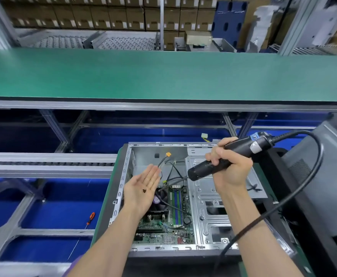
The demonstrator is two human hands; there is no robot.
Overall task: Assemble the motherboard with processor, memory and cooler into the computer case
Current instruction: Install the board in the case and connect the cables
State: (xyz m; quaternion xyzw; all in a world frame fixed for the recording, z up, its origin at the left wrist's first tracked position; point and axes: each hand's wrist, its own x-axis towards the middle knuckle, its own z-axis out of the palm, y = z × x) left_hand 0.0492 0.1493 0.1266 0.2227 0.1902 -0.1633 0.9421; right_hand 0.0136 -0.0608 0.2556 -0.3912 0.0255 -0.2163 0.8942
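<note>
Far to my left, a small orange-handled screwdriver (91, 217) lies on an aluminium rail of the frame over the blue floor panels (64, 198). Beyond it runs the roller track, and past that the long green conveyor belt (163, 74) crosses the whole width of the room. Behind the belt stand racks of stacked brown cartons (95, 13) with white labels too small for me to read.

My left hand (143, 188) hovers palm up and flat over the left edge of the open computer case (203, 212), fingers straight, with one small dark screw (144, 190) resting in the palm. Under my wrist sits the motherboard (163, 230), already lying in the case, with the cooler fan (160, 198) and the green and blue memory slots (176, 204) just beside it. Loose black cables (173, 170) and an orange connector (168, 154) trail above the board.

My right hand (229, 166) is wrapped round a black electric screwdriver (227, 156), its bit pointing down-left toward the board. A blue label near its top carries writing I cannot make out. Its black cord (303, 188) loops right and back down past my forearm. At the far right stands a grey case panel (323, 176).
</note>
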